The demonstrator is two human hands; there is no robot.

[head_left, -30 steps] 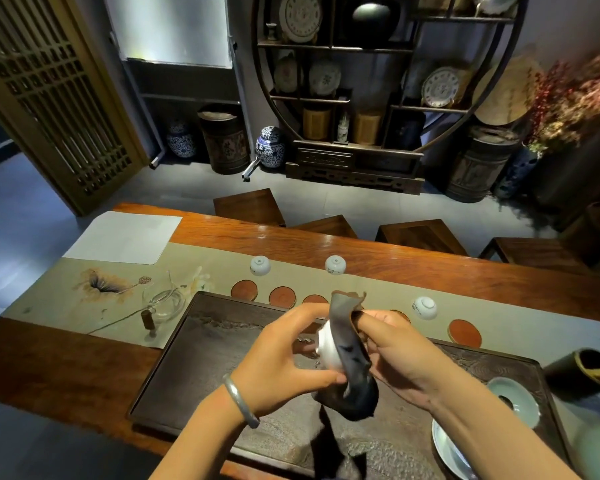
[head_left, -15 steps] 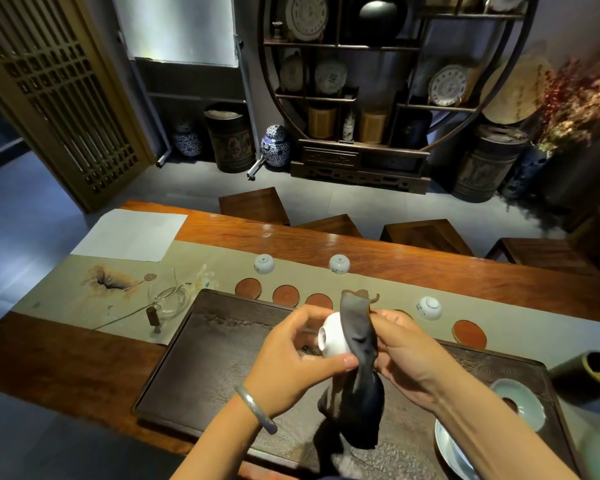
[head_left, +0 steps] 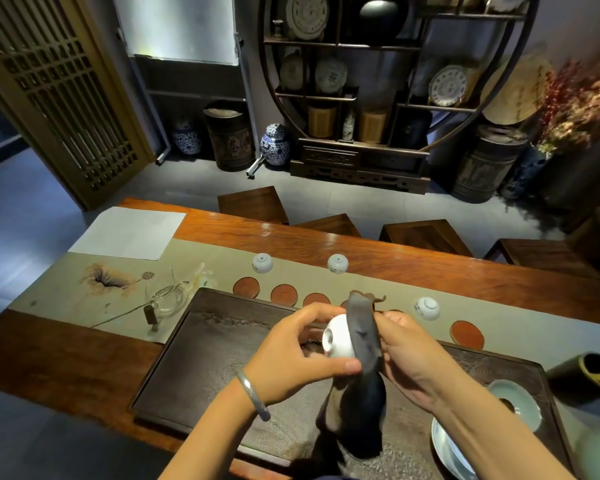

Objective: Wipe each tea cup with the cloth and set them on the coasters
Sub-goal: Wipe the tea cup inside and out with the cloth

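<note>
My left hand (head_left: 297, 355) grips a small white tea cup (head_left: 336, 337) on its side above the dark tea tray (head_left: 201, 368), foot turned left. My right hand (head_left: 406, 355) holds a dark cloth (head_left: 362, 341) against the cup's mouth; the cloth's tail hangs down toward the tray. Three more white cups stand upside down on the runner: one (head_left: 262, 263) at the left, one (head_left: 337, 263) in the middle, one (head_left: 427, 308) at the right. A row of round red-brown coasters (head_left: 246, 287) lies along the tray's far edge, another coaster (head_left: 466, 335) to the right; my hands hide some.
A glass pitcher (head_left: 165, 301) sits left of the tray on the beige runner (head_left: 59, 289). A celadon lid (head_left: 515, 403) and a white saucer (head_left: 447, 452) lie at the tray's right end. A dark holder (head_left: 582, 375) stands at the right. Wooden stools (head_left: 253, 204) line the table's far side.
The cup has turned in my left hand and more of its white side and foot shows. The cloth now covers less of the cup.
</note>
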